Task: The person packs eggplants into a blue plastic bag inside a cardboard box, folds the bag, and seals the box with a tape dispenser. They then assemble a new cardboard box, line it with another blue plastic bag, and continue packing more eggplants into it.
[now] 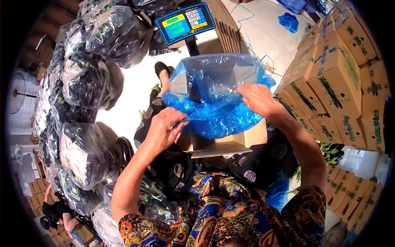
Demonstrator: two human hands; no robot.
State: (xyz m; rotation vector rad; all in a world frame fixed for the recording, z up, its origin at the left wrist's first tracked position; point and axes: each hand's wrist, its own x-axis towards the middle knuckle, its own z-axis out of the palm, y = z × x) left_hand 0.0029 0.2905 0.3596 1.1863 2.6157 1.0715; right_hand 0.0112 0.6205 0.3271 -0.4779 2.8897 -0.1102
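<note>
A blue plastic bag (222, 119) is spread over an open cardboard box (257, 133) in front of me, between my knees. At the bag's left edge, my left hand (164, 125) pinches the film between closed fingers. My right hand (257, 99) grips the bag's rim at the right side, fingers bent around the film. Through the thin plastic the box's inside walls show. One box flap (222, 150) sticks out toward me, uncovered.
Bags of dark eggplants (84, 80) are piled along the left. A scale display (185, 23) stands beyond the box, beside flattened cardboard (224, 31). Printed cartons (333, 78) are stacked at right. Another person (57, 216) is at lower left.
</note>
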